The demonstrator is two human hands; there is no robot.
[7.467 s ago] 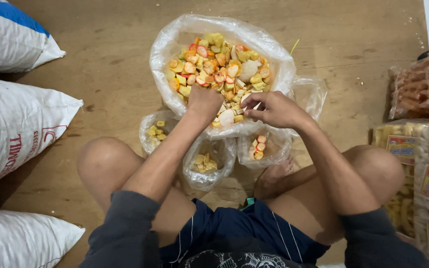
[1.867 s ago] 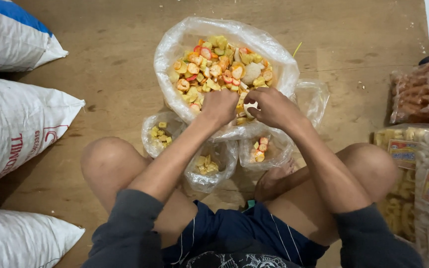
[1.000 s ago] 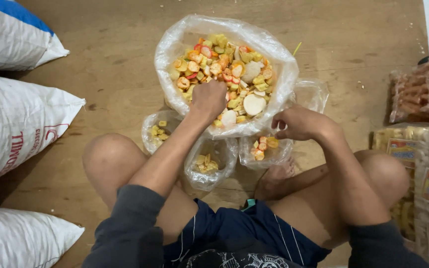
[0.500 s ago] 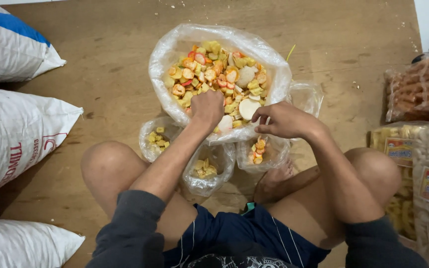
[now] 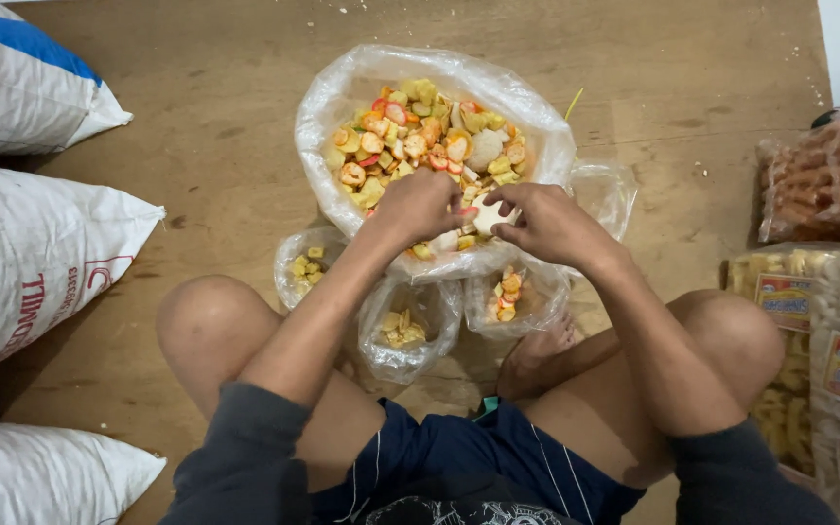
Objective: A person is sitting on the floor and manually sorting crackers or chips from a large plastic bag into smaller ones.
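A large clear plastic bag (image 5: 342, 87) lies open on the wooden floor, filled with mixed yellow, orange and white crackers (image 5: 420, 136). My left hand (image 5: 418, 206) is curled inside its near edge, fingers down among the crackers. My right hand (image 5: 548, 224) reaches into the same bag and pinches a round white cracker (image 5: 486, 212). Three small clear bags sit between my knees: one at the left (image 5: 303, 267), one in the middle (image 5: 402, 329) and one at the right (image 5: 509, 295), each holding a few crackers.
White woven sacks (image 5: 21, 262) lie along the left side. Packed bags of snacks (image 5: 819, 185) are stacked at the right edge. My bare knees and a foot (image 5: 537, 355) frame the small bags. An empty-looking clear bag (image 5: 607, 190) lies beside the big one.
My right hand has moved from above the small right bag back up into the large bag and closed on a white cracker. My left hand stays in the crackers.
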